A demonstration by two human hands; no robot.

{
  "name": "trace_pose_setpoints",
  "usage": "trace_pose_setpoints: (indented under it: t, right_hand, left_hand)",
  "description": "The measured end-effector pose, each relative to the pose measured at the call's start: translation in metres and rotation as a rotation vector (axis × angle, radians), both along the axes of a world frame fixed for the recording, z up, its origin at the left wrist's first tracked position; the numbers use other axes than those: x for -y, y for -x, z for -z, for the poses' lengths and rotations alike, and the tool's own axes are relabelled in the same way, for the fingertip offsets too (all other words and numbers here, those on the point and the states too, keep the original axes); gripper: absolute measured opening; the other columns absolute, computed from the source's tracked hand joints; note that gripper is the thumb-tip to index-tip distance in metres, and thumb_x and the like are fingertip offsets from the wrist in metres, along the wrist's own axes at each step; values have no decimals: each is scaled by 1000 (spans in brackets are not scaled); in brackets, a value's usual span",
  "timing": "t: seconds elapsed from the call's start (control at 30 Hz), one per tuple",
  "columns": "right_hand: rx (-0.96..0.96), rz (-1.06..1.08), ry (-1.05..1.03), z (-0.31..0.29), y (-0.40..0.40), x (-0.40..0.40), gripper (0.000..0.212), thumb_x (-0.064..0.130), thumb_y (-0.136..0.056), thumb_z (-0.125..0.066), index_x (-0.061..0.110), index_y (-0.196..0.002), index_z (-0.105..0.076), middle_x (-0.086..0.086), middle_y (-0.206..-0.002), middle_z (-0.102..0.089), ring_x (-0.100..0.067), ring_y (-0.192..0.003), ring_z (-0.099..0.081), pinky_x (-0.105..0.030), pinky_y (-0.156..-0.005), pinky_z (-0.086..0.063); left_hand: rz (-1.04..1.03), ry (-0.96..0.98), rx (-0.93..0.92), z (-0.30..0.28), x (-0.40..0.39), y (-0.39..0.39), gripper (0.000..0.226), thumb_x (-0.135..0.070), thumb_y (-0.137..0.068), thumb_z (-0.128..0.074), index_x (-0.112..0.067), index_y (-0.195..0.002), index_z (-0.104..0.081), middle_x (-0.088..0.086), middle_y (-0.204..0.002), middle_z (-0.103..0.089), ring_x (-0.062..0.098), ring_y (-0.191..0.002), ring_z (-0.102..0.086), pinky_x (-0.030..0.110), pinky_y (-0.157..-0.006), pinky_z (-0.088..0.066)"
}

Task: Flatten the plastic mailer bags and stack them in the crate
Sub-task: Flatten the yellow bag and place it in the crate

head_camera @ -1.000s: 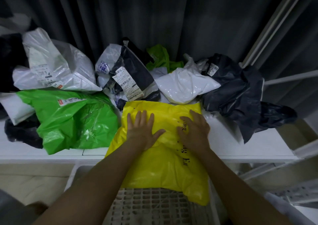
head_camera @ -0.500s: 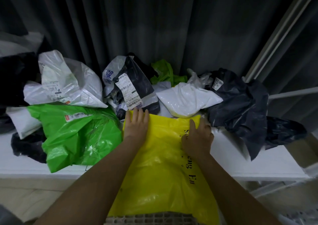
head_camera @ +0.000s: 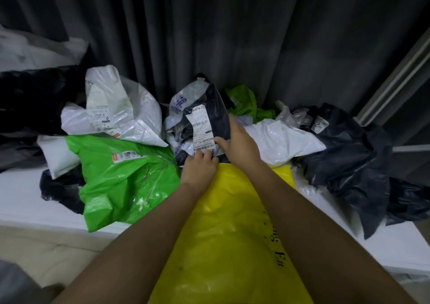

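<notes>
Head view looks down over both forearms, which reach forward across a yellow mailer bag [head_camera: 223, 234] lying flat beneath them and running back toward the person, black lettering along the side under the right forearm. Both hands meet on a dark mailer bag with a white shipping label [head_camera: 204, 127] just past the yellow bag's far edge. Left hand [head_camera: 200, 166] has its fingers curled onto the lower edge of that bag, by the bottom of the label. Right hand [head_camera: 239, 141] wraps the bag's side, thumb pressed across the label's lower corner and fingers behind the dark plastic; the two hands lie almost touching. Beside the left hand sits a crumpled green mailer bag [head_camera: 125, 182] with a small label, and beyond it a puffed white mailer bag [head_camera: 116, 115] leaning on darker bags. Beyond the right hand lies a white mailer bag [head_camera: 281, 141], with a smaller green bag [head_camera: 246, 106] behind it and a heap of dark grey bags [head_camera: 349, 161] farther out on that side. All of these rest on a white tabletop [head_camera: 21, 199], with a grey curtain [head_camera: 209, 36] hanging behind the pile. No crate is in sight.
</notes>
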State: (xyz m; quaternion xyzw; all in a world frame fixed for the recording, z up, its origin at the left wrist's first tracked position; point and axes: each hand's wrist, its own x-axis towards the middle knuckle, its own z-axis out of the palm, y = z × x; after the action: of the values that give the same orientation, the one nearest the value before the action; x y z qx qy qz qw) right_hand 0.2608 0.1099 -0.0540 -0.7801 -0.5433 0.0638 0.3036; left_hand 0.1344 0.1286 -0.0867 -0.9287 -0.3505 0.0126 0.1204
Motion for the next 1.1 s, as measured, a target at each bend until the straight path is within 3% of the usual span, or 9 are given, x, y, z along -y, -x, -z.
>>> trace_pose_setpoints:
  t: [0.17,0.3,0.43,0.53,0.6,0.7,0.87,0.97,1.1]
  right_hand:
    - [-34,15,-88,-25,7,-27,15,16,-91,-61,6,-103,-62,-5,-78,-61,-32,-92,-61,-28,-65,-34]
    - [124,25,-295,-59,14,-38,19,18,-90,-60,8,-105,-67,-11,-97,-69,-30,-91,-62,-26,-64,-32]
    - [83,81,-476,-89,18,-48,19,17,-91,-57,5,-103,-66,-14,-99,-68,-29,-91,-61,-25,-64,-32]
    - [-87,106,-478,-100,27,-60,17,17,-92,-56,5,-97,-66,-8,-84,-64,-20,-79,-56,-24,-63,-32]
    - [-136,118,-467,-101,30,-66,13,16,-92,-55,8,-92,-66,-1,-78,-57,-17,-77,-51,-24,-62,-30]
    - [-165,157,-469,-99,31,-69,11,16,-93,-55,13,-84,-61,0,-77,-53,-16,-75,-49,-24,-60,-28]
    - [-226,206,-523,-93,27,-61,11,13,-92,-56,10,-82,-60,5,-65,-50,-17,-71,-47,-22,-57,-27]
    - [-282,269,-537,-96,25,-54,16,16,-93,-57,4,-98,-66,1,-77,-55,-16,-78,-50,-19,-62,-30]
    - [-374,311,-562,-104,29,-41,17,17,-93,-58,4,-101,-65,1,-73,-53,-16,-79,-49,-20,-63,-30]
  left_hand:
    - [37,-9,32,-7,-9,6,30,-4,-94,-40,-4,-116,-60,13,-117,-54,32,-108,-53,37,-69,-45]
    - [90,-51,149,-12,-20,6,35,-10,-69,-38,-13,-64,-73,1,-57,-58,20,-48,-57,18,-33,-31]
    - [105,-22,198,-12,-26,11,30,-11,-62,-35,-13,-56,-65,4,-54,-54,22,-41,-53,16,-31,-24]
    - [81,23,261,-19,-29,12,14,-3,-57,-54,-7,-65,-65,10,-63,-56,28,-50,-58,23,-32,-34]
    - [12,108,274,-21,-32,10,26,7,-81,-46,1,-101,-62,20,-98,-58,36,-89,-61,39,-57,-50]
    - [-138,207,221,-23,-39,6,35,1,-97,-33,0,-131,-42,20,-133,-39,35,-122,-42,42,-87,-45]
    - [-136,84,328,-10,-43,10,51,-8,-85,-62,-3,-133,-47,23,-131,-46,36,-124,-46,39,-94,-45]
    - [-111,118,311,-18,-42,19,56,-3,-91,-45,-8,-144,-29,20,-144,-31,34,-136,-29,41,-104,-34]
    - [-74,9,601,-47,-40,37,33,-7,-83,-47,-2,-115,-50,19,-112,-50,37,-101,-50,43,-79,-45]
